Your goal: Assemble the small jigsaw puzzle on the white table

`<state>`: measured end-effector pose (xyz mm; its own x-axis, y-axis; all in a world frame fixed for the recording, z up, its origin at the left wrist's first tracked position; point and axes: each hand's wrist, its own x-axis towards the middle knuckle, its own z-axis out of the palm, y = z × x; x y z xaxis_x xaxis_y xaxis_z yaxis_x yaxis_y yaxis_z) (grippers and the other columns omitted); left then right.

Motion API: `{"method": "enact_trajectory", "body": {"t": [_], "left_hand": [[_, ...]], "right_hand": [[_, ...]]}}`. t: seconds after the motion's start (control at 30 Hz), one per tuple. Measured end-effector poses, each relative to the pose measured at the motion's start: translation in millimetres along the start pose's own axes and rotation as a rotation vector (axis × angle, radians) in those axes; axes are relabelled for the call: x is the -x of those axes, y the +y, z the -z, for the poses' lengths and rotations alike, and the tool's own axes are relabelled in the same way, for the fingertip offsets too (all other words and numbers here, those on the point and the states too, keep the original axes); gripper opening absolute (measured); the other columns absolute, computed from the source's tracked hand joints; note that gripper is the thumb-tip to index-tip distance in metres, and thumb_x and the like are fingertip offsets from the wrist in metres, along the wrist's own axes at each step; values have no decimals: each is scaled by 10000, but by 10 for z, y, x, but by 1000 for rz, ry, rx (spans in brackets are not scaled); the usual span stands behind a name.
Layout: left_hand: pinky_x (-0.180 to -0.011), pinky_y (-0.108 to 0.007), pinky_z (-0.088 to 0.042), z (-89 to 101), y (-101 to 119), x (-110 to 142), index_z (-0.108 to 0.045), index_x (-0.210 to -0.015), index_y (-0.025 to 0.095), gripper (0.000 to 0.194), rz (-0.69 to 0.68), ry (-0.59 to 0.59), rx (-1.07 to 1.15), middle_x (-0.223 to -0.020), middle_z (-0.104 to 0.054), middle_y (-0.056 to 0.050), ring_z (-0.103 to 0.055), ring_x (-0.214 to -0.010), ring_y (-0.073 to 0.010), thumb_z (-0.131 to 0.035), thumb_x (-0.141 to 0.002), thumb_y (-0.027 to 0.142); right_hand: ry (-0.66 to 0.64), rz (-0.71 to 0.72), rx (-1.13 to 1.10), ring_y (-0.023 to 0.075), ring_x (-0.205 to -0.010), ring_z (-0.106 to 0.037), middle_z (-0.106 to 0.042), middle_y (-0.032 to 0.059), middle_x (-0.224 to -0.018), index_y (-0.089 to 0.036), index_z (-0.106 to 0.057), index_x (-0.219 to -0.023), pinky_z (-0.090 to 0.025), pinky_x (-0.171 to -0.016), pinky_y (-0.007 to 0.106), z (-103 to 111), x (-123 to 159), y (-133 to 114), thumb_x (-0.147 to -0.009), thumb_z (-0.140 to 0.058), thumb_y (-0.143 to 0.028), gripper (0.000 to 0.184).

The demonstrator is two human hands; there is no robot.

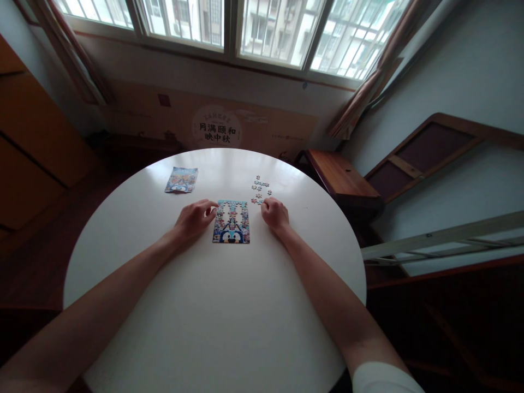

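A small jigsaw puzzle (231,222) lies flat on the white round table, partly filled in, with white gaps in its upper half and a blue cartoon dog face along its bottom. My left hand (195,217) rests at the puzzle's upper left edge, thumb and index finger slightly apart and nothing visible between them. To the right of the puzzle, my right hand (275,213) is closed, its curled fingers hiding whatever may be in them. Several loose puzzle pieces (259,188) are scattered just beyond it, the closest right by its fingertips.
A colourful printed packet (181,180) lies at the back left of the round table (213,316). Beyond the table's right rim stands a wooden side table (341,172). Barred windows (278,30) and a cardboard panel (254,128) are behind the table.
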<state>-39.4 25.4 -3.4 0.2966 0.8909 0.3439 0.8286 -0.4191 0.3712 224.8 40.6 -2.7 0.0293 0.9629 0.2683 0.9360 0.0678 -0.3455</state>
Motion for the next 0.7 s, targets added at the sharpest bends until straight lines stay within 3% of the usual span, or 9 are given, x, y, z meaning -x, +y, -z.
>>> {"method": "enact_trajectory", "body": {"t": [0.17,0.33,0.5,0.7], "left_hand": [[-593,-258,-373,18,32,-2,-679,-1123,247,373,155,-53,-81,-705,-663,-6,-607,-638,-169,-434,-900,418],[-633,-266,-397,54,73,-2,-682,-1132,264,386,126,-128,-133,-767,-701,-25,-645,-710,-192,-391,-920,403],[-667,-275,-418,78,98,-2,-556,-1331,241,459,126,-121,-168,-815,-725,-41,-665,-765,-208,-347,-938,352],[-647,-261,-414,52,73,5,-680,-1172,278,402,93,-136,-150,-774,-712,-18,-656,-721,-188,-402,-914,414]], "right_hand": [[-51,49,100,171,-748,-572,-687,63,-875,-189,-676,-770,-330,-702,273,12,7,-21,-878,-436,-232,266],[-46,67,117,172,-748,-573,-691,64,-876,-189,-675,-772,-319,-695,279,13,3,-16,-883,-430,-231,272],[-45,80,120,172,-744,-569,-691,63,-871,-190,-669,-764,-312,-690,283,0,-3,-9,-882,-430,-228,270],[-60,71,118,173,-759,-567,-689,66,-885,-191,-678,-777,-316,-696,279,22,1,-25,-890,-434,-227,272]]}}
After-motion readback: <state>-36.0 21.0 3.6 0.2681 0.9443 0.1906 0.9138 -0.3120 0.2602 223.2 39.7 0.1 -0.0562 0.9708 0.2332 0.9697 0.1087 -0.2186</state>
